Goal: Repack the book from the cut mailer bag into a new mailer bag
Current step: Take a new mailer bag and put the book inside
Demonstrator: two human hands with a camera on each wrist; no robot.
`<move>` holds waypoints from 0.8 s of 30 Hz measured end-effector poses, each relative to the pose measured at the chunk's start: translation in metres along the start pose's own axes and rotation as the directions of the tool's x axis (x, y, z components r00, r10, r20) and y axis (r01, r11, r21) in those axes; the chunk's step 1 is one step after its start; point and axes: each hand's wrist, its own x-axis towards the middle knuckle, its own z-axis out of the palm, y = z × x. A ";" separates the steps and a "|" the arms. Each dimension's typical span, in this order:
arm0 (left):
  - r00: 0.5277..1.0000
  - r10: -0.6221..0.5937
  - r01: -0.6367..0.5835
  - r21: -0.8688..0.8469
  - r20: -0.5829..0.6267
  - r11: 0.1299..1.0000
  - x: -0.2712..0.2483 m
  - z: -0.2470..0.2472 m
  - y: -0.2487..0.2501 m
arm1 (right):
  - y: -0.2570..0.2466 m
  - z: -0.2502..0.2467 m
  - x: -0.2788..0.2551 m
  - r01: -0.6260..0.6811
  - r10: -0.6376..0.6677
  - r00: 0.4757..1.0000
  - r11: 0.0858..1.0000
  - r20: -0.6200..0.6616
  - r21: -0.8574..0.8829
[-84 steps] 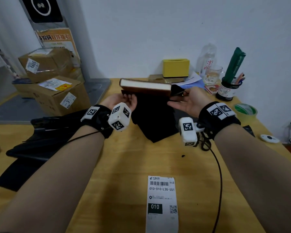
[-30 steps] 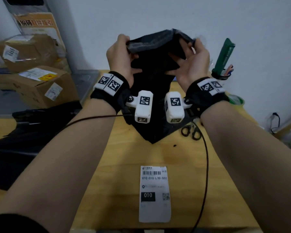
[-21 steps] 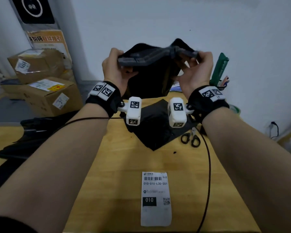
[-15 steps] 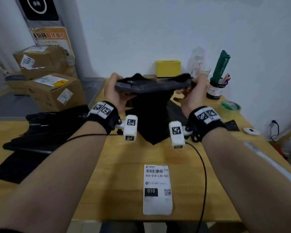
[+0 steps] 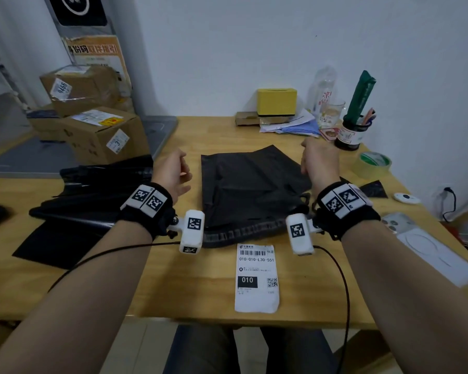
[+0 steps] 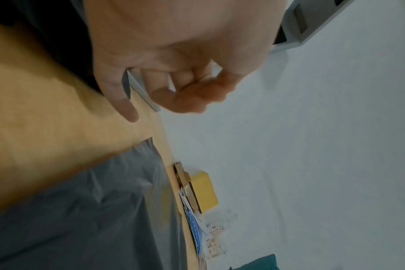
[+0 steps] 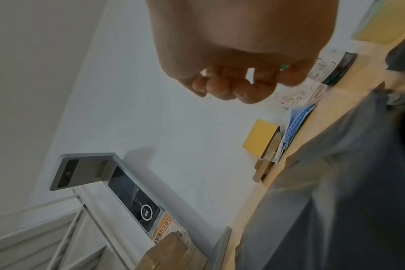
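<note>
A black mailer bag (image 5: 251, 190) lies flat on the wooden table (image 5: 189, 287), its sealing strip towards me. A rectangular bulge shows in it; the book itself is out of sight. My left hand (image 5: 173, 171) hovers just left of the bag with its fingers loosely curled, holding nothing. My right hand (image 5: 316, 160) hovers at the bag's far right corner, likewise empty. In the wrist views, the left hand (image 6: 173, 87) and right hand (image 7: 238, 87) hang above the grey-looking bag (image 6: 81, 219) (image 7: 335, 201).
A white shipping label (image 5: 256, 276) lies near the front edge. A pile of black mailer bags (image 5: 92, 190) is at the left, with cardboard boxes (image 5: 103, 133) behind. On the right are a tape roll (image 5: 373, 163), a pen jar (image 5: 349, 133) and a phone (image 5: 397, 222).
Both hands held the bag up by its mouth in the air. It has come down flat onto the table, and both hands have let go and moved apart.
</note>
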 end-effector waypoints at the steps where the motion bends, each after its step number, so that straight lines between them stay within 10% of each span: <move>1: 0.999 -0.013 0.011 0.063 0.030 0.998 -0.002 -0.001 0.002 | -0.003 0.001 -0.004 -0.015 0.016 0.999 0.999 0.035 -0.038; 5: 0.968 -0.148 0.104 0.212 0.201 0.972 -0.003 -0.007 -0.004 | -0.008 0.003 -0.020 -0.097 0.118 0.950 0.992 0.289 -0.086; 13: 0.903 -0.291 0.098 0.505 0.318 0.858 -0.009 0.017 -0.023 | 0.020 0.016 -0.028 -0.298 0.366 0.679 0.930 0.636 -0.217; 24: 0.895 -0.213 0.047 0.392 0.392 0.919 0.041 0.049 -0.024 | 0.036 0.043 0.025 -0.360 0.378 0.741 0.921 0.555 -0.147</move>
